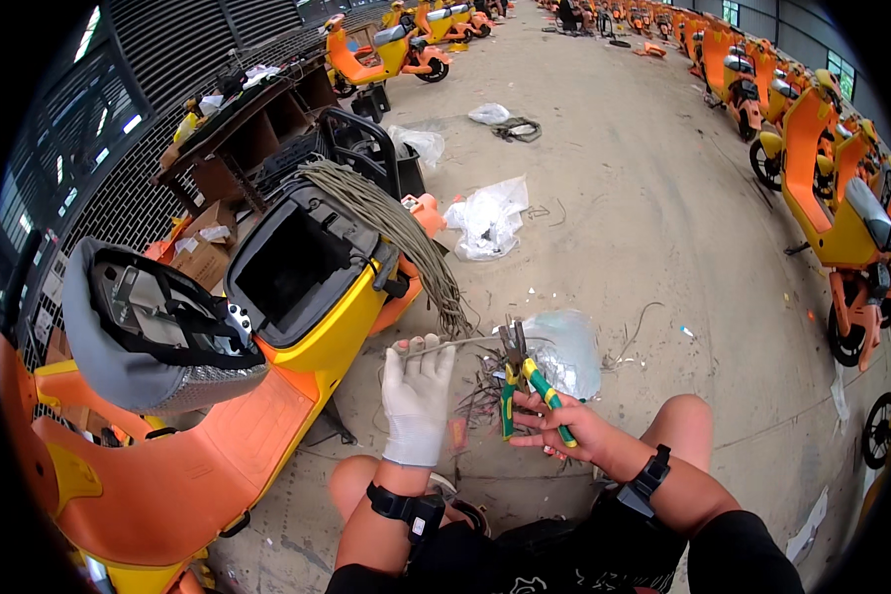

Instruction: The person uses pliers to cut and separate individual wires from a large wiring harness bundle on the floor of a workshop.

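My left hand [416, 401], in a white glove with bare fingertips, holds a thin grey-green cable [477, 342] across its fingers. From there the cable runs right to the jaws of a pair of pliers [512, 348]. My right hand [570, 428], bare, grips the pliers by their green and yellow handles, which stand spread apart. The jaws point away from me, at the cable; whether they touch it I cannot tell. Left of my hands stands an orange and yellow scooter [257, 426] with its grey seat [158, 381] tipped up. A thick bundle of similar cables [391, 223] drapes over its open storage box [302, 262].
Cut cable pieces [480, 391] litter the floor below my hands, beside a clear plastic bag [569, 346]. A white bag [490, 218] lies farther off. Orange scooters [827, 188] line the right side. A cluttered brown desk [252, 134] stands at the left back.
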